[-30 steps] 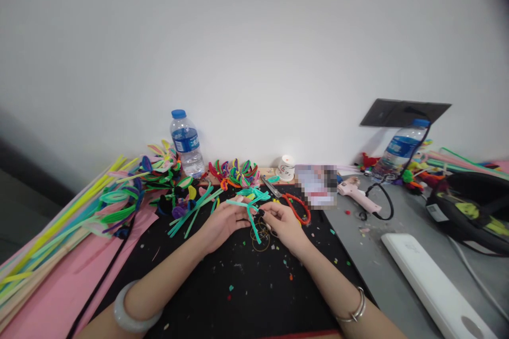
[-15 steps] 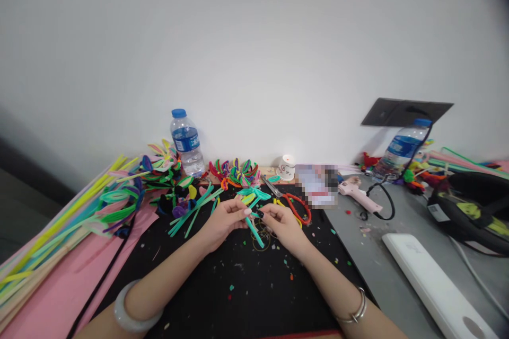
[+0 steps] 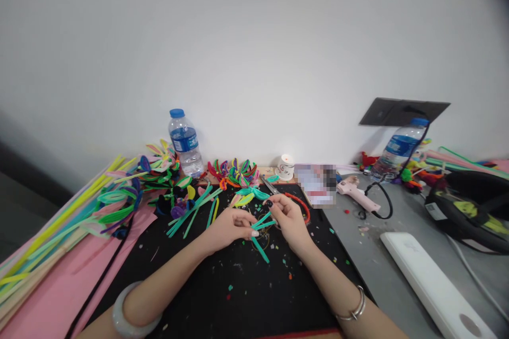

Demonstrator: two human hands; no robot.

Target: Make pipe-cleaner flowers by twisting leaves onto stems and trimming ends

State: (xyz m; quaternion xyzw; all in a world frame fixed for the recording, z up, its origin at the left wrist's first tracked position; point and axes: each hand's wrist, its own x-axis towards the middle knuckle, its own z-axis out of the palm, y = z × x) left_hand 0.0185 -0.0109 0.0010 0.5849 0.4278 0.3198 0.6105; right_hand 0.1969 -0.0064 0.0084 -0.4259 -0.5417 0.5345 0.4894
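Note:
Between my hands, over the black mat (image 3: 222,288), are teal pipe cleaners (image 3: 261,250) crossing one another. My left hand (image 3: 230,229) pinches them between thumb and fingers near the crossing, and one length sticks out down to the right. My right hand (image 3: 289,218) has its thumb and fingers closed at the upper right ends of the strands. Just beyond the hands lie teal and yellow pipe cleaner loops (image 3: 244,200). Scissors with red handles (image 3: 301,202) lie behind my right hand, which partly covers them.
Bundles of colored pipe cleaners (image 3: 59,228) lie at left beside a water bottle (image 3: 185,143). A paper cup (image 3: 285,167) stands at the back. To the right are a pink glue gun (image 3: 360,196), a white bar-shaped device (image 3: 429,280) and a black helmet-like object (image 3: 469,217).
My hands have moved slightly apart and my right hand has risen. The teal strands now spread between them, and the hanging end has swung lower and to the right.

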